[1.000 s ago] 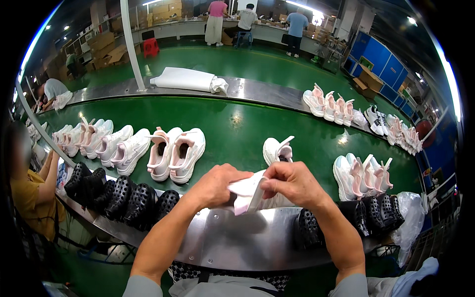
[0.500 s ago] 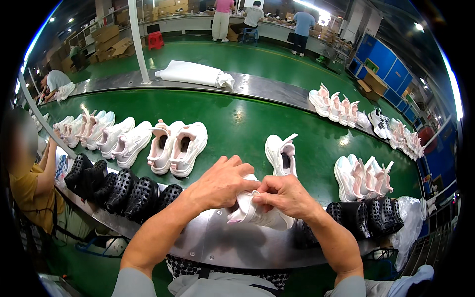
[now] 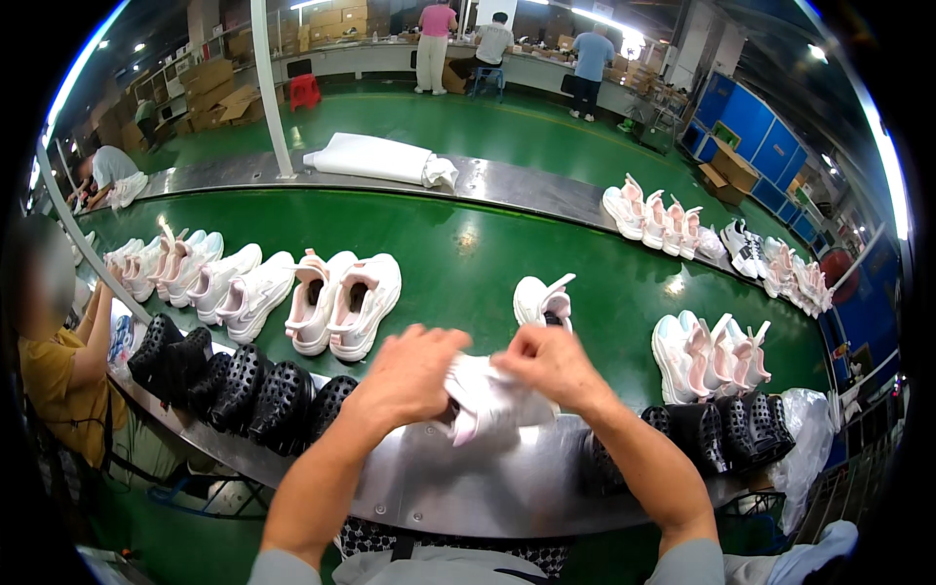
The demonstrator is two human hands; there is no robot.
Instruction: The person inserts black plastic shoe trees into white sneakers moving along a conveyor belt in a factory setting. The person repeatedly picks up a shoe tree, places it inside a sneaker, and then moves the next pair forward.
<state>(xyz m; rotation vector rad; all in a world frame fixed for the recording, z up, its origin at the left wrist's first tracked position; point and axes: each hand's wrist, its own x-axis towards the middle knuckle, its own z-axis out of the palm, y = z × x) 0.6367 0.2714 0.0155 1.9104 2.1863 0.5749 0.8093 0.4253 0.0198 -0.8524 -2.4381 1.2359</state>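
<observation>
Between my hands a white sneaker [image 3: 492,408] with a pinkish edge is raised over the metal ledge, smeared by motion. My left hand [image 3: 409,375] closes on its left end, fingers curled over the top. Thumb and fingers of my right hand [image 3: 551,363] pinch its upper edge on the other side. Just beyond stands another white sneaker [image 3: 534,304] with its tongue sticking up, partly hidden by my right hand. To the left, a pair of white sneakers with pink linings [image 3: 363,310] rests on the green surface.
Black perforated shoe-shaped forms [image 3: 280,400] line the ledge [image 3: 448,487] on the left, with more black forms [image 3: 746,429] at right beside a clear plastic bag [image 3: 807,439]. White sneakers [image 3: 687,356] stand at right. A co-worker in yellow [image 3: 58,380] sits at left.
The sneaker in my hands has tipped and shifted slightly left, with its pinkish edge lower. My left hand has moved down a little; my right hand has risen slightly.
</observation>
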